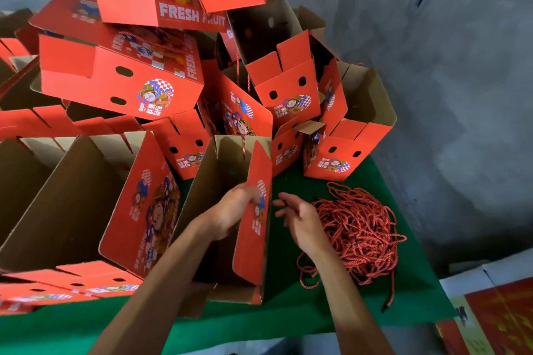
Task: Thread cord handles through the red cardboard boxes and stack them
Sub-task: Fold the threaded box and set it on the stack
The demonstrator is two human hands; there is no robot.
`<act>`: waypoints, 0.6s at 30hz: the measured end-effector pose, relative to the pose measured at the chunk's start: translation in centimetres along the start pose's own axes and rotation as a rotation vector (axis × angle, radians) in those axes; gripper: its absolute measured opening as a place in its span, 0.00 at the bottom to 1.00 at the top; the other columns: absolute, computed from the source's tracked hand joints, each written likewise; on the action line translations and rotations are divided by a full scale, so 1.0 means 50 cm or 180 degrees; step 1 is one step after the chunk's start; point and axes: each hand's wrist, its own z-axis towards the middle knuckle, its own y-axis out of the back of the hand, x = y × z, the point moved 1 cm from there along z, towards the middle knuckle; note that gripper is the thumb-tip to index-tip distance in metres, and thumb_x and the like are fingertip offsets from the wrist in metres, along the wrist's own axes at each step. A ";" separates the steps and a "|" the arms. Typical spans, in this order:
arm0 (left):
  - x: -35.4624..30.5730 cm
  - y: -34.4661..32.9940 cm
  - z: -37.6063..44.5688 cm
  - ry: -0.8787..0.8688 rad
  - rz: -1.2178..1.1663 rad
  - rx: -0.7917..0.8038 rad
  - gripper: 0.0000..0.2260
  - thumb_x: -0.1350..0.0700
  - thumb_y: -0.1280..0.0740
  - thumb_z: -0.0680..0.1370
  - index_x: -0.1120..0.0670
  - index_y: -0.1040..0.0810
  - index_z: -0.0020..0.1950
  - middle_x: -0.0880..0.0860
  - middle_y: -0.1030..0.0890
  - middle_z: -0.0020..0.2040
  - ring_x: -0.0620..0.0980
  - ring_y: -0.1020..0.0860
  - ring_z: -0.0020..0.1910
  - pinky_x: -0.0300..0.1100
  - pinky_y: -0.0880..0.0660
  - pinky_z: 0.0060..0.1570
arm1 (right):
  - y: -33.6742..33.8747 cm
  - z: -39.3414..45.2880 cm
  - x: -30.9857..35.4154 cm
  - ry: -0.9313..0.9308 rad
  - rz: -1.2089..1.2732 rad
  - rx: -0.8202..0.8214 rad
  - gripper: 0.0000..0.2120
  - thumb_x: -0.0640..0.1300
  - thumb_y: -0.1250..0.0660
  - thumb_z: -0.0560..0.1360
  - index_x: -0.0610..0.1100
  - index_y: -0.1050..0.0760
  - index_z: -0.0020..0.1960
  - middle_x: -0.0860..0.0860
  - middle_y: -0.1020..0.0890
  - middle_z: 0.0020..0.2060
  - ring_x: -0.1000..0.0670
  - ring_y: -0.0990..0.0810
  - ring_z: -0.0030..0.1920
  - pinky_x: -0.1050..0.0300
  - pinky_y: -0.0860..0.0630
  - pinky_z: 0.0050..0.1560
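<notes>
The left hand point(233, 210) reaches inside the open red box point(251, 228) on the green table point(288, 314) and grips its right wall; its fingertips are hidden behind the cardboard. The right hand point(300, 219) hovers just beside, fingers loose, holding nothing, over the tangled red cords point(360, 233). Behind, more printed boxes point(121, 78) are piled unevenly.

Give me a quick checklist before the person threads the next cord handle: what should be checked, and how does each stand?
1. Open box steadied: ok, left hand grips its red side wall.
2. Right hand free: ok, open, holds nothing.
3. Cord pile within reach: ok, beside the right hand on the green cloth.
4. Single cord separated: not ok, all tangled.
5. Box's cord holes free: cannot tell.
6. Stack of boxes steady: cannot tell, several tilt.
</notes>
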 end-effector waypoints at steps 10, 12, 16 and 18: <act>0.036 0.083 0.029 0.0182 -0.0247 0.0072 0.28 0.50 0.32 0.67 0.60 0.21 0.65 0.66 0.16 0.56 0.61 0.15 0.47 0.51 0.18 0.50 | 0.006 -0.032 -0.002 0.0179 0.0483 0.0125 0.06 0.35 0.34 0.83 0.36 0.25 0.59 0.40 0.14 0.51 0.41 0.13 0.51 0.51 0.16 0.54; 0.047 0.103 0.039 0.0291 -0.0367 0.0032 0.30 0.50 0.29 0.63 0.61 0.19 0.63 0.66 0.15 0.55 0.61 0.15 0.47 0.53 0.19 0.52 | 0.005 -0.022 0.003 0.0295 0.0340 0.0155 0.07 0.34 0.36 0.83 0.36 0.22 0.59 0.41 0.13 0.50 0.43 0.13 0.51 0.50 0.16 0.55; 0.062 0.132 0.056 0.0359 -0.0452 0.0017 0.26 0.49 0.25 0.62 0.58 0.14 0.58 0.65 0.16 0.57 0.61 0.15 0.49 0.53 0.18 0.51 | -0.011 0.000 0.014 0.0287 0.0400 0.0003 0.07 0.33 0.35 0.82 0.36 0.19 0.56 0.42 0.12 0.46 0.42 0.13 0.47 0.53 0.16 0.51; 0.065 0.138 0.062 0.0364 -0.0454 0.0075 0.28 0.48 0.23 0.61 0.58 0.14 0.59 0.65 0.16 0.58 0.61 0.15 0.50 0.53 0.17 0.51 | -0.022 0.013 0.020 0.0149 0.0665 -0.0035 0.06 0.34 0.33 0.81 0.35 0.19 0.56 0.40 0.12 0.45 0.43 0.13 0.46 0.54 0.16 0.50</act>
